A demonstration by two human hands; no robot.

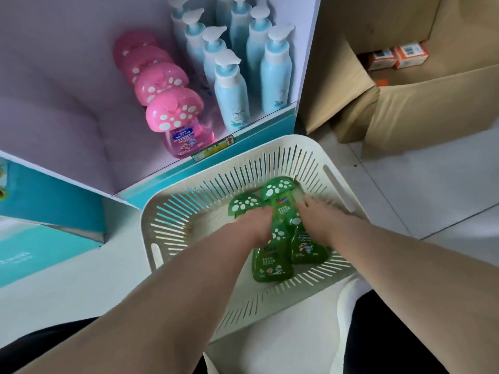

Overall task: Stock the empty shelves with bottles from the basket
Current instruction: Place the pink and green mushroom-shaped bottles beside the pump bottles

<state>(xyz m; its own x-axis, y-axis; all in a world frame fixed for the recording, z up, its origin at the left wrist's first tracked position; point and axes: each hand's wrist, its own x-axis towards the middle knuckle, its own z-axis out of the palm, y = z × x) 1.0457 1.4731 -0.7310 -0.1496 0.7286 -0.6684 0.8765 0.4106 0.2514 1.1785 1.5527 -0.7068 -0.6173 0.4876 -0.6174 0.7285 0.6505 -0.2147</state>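
Currently both hands are down in the basket [243, 147], which sits on the floor just before the shelf [67, 103]. We count about four green bottles [270, 263] lying flat in it, caps toward the shelf, so their long axes run roughly in line with the forearms. The left hand [256, 225] rests on the bottle farthest left, fingers bent down over its body just behind the cap. The right hand [316, 222] lies beside and partly over the right-hand bottles. Motion blur hides the fingers, so we cannot tell whether either hand grips. The shelf holds a row of pink bottles [172, 112] and blue pump bottles [232, 98]; the bare part lies left of the pink row, nearer the left hand.
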